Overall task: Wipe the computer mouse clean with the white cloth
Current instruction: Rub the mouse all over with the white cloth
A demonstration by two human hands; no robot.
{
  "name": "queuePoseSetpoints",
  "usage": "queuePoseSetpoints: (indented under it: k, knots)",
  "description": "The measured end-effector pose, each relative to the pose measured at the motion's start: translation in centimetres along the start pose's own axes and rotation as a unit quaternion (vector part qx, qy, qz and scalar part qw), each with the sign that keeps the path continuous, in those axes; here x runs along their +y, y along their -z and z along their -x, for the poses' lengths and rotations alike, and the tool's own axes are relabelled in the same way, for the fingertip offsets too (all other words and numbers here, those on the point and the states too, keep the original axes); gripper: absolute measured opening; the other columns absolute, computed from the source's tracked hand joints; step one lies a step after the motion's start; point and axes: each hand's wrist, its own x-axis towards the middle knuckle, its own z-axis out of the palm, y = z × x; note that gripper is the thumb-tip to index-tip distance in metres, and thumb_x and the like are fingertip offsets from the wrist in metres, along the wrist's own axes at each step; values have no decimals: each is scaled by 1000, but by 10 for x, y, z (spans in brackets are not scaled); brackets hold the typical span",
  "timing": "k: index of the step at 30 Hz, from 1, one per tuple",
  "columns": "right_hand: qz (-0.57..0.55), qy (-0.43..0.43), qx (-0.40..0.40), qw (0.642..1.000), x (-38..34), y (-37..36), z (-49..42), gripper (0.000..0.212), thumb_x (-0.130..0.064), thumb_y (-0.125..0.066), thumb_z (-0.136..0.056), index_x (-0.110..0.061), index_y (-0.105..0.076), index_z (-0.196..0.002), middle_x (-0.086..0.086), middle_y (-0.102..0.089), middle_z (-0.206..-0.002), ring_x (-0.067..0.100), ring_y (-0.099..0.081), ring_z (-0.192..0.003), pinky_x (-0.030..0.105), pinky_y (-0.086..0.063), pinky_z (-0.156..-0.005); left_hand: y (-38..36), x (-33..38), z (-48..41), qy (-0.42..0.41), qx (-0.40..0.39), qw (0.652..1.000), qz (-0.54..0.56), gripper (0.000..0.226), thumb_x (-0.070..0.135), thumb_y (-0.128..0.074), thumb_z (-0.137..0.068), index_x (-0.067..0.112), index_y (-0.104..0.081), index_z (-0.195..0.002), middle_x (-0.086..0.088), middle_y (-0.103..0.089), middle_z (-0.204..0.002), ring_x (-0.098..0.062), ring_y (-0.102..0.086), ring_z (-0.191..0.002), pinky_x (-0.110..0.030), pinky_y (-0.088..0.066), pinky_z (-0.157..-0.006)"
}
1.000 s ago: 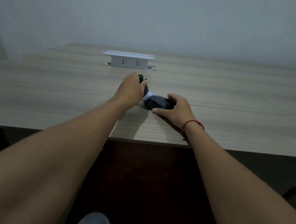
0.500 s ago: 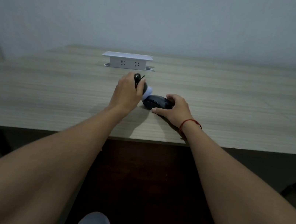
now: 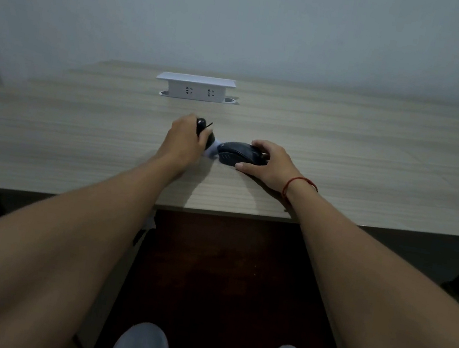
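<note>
Since a moment ago the left hand (image 3: 187, 137) has edged away from the mouse (image 3: 238, 155), its grip closed on a dark object with the white cloth (image 3: 213, 150) bunched beneath. The right hand (image 3: 269, 162) clamps the mouse flat on the table (image 3: 372, 172). Wiping seems underway; next the cloth must press onto the shell, with open room all round.

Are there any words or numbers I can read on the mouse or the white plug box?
None can be read.
The black mouse shows no legible mark; it is too dark.
The white socket box shows only plug holes, no letters.
</note>
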Motion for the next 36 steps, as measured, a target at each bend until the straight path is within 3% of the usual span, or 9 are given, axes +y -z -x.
queuePoseSetpoints:
  k: [6,10,13,17,21,24,26,30,36]
  knots:
    - [44,-2,-20,999,-2,3,-2,51,-20,-65,-87,-10,-48,-135,10,-56,-128,25,-54,-120,25,-39,-93,-1,7,-3,29,-22,998,45,27,26,-51,-97,2,-58,-108,-7,-54,-99,-18,-50,-89,-28,-38,-76]
    - [39,-23,64,997,-3,1,-1,36,-4,-44,-92,4,-51,-127,20,-50,-132,34,-48,-123,27,-35,-98,-3,7,-1,6,-67,996,51,25,29,-54,-96,4,-58,-91,-10,-59,-88,-23,-56,-80,-25,-42,-64]
    - [10,-49,123,991,-3,-3,-3,30,-14,-37,-96,0,-58,-111,17,-56,-116,31,-54,-108,36,-41,-91,-2,9,1,7,-103,988,111,25,30,-56,-95,5,-63,-93,-7,-65,-84,-22,-65,-79,-22,-48,-63]
    - [3,-65,153,986,-1,-6,-5,33,-34,-46,-95,-7,-61,-105,12,-64,-107,27,-59,-96,34,-46,-81,4,22,4,-39,-124,987,94,29,31,-56,-94,3,-63,-92,-8,-66,-79,-16,-65,-68,-20,-48,-56]
    - [6,-39,91,995,-4,-6,-2,44,-36,-51,-93,-11,-55,-129,9,-61,-123,26,-56,-114,27,-39,-85,9,36,-7,-63,-36,990,122,36,35,-55,-93,0,-64,-88,-19,-69,-84,-33,-66,-79,-44,-57,-72]
    - [5,-13,46,999,-5,-4,1,42,-38,-59,-87,-16,-58,-122,5,-62,-115,23,-58,-108,27,-41,-79,4,44,-8,-96,-75,992,42,31,31,-53,-95,5,-57,-79,-13,-60,-76,-28,-55,-71,-34,-44,-65]
    - [13,-3,30,999,-4,-2,4,57,-37,-65,-85,-13,-50,-134,8,-57,-128,22,-53,-115,27,-39,-87,1,43,-9,-96,-96,990,-37,28,30,-52,-96,6,-53,-82,-10,-54,-79,-25,-48,-73,-30,-36,-66]
    - [29,11,20,999,-2,-2,4,79,-40,-76,-77,-11,-41,-141,9,-53,-134,22,-52,-117,25,-40,-89,4,42,-16,-81,-123,984,-104,28,29,-53,-96,2,-57,-94,-12,-54,-87,-25,-51,-79,-34,-42,-69]
    - [44,13,33,998,-2,-3,1,60,-40,-74,-77,-14,-51,-126,3,-58,-113,21,-57,-102,28,-44,-80,3,49,-13,-107,-88,988,-68,28,28,-53,-96,5,-52,-80,-10,-52,-79,-22,-45,-74,-27,-31,-66]
